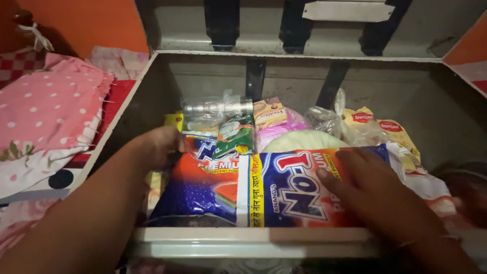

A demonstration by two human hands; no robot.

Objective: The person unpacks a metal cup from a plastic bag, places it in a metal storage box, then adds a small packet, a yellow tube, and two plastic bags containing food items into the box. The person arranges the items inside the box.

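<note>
Nearest the camera runs the front rim of an open grey metal trunk, and just behind that rim a large blue and orange powder packet lies flat on its side, spanning most of the trunk's width atop the other goods. The left hand curls around the packet's left end near the trunk's left wall, fingers tucked out of sight behind it, apparently gripping that end. The right hand lies flat with fingers spread on the packet's right half, pressing down rather than clasping, probably to steady the slack bag. The hands are well apart, one at each end. Behind the packet, toward the back wall, sit a clear plastic bag with a shiny metal cylinder, a pink bag, a pale round bundle and yellow snack packets. Pink spotted cloth lies outside the left wall.
</note>
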